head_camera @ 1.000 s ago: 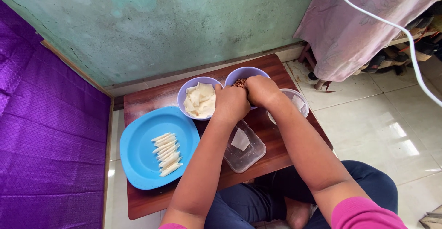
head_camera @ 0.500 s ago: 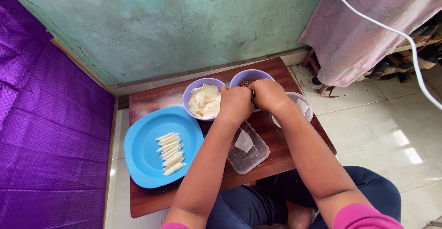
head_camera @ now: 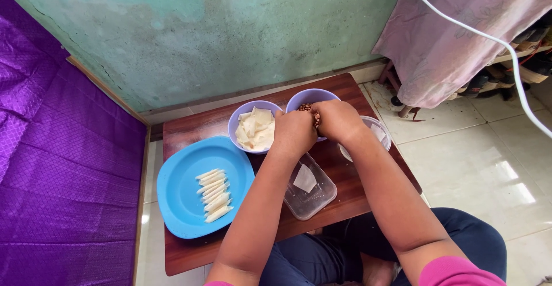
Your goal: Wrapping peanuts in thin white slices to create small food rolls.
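My left hand [head_camera: 293, 133] and my right hand [head_camera: 338, 119] meet over the near rim of a lilac bowl [head_camera: 305, 96] that holds small reddish-brown pieces. Both hands have their fingers curled and pressed together; what lies between them is hidden. Just left stands a second lilac bowl [head_camera: 241, 122] of pale flat wrappers [head_camera: 256, 128]. Below my forearms a clear rectangular container [head_camera: 313, 197] holds one pale sheet. A blue plate [head_camera: 178, 197] at the left carries several thin pale rolls [head_camera: 214, 187] laid in a row.
All of it sits on a low dark wooden table [head_camera: 190, 128] against a green wall. A clear round bowl [head_camera: 380, 133] is under my right wrist. Purple cloth [head_camera: 57, 165] lies at the left, pink cloth [head_camera: 448, 33] and a white cable [head_camera: 489, 39] at the right.
Both hands stay together at the bowl of reddish-brown pieces; only the view has shifted slightly. The plate, bowls and container have not moved.
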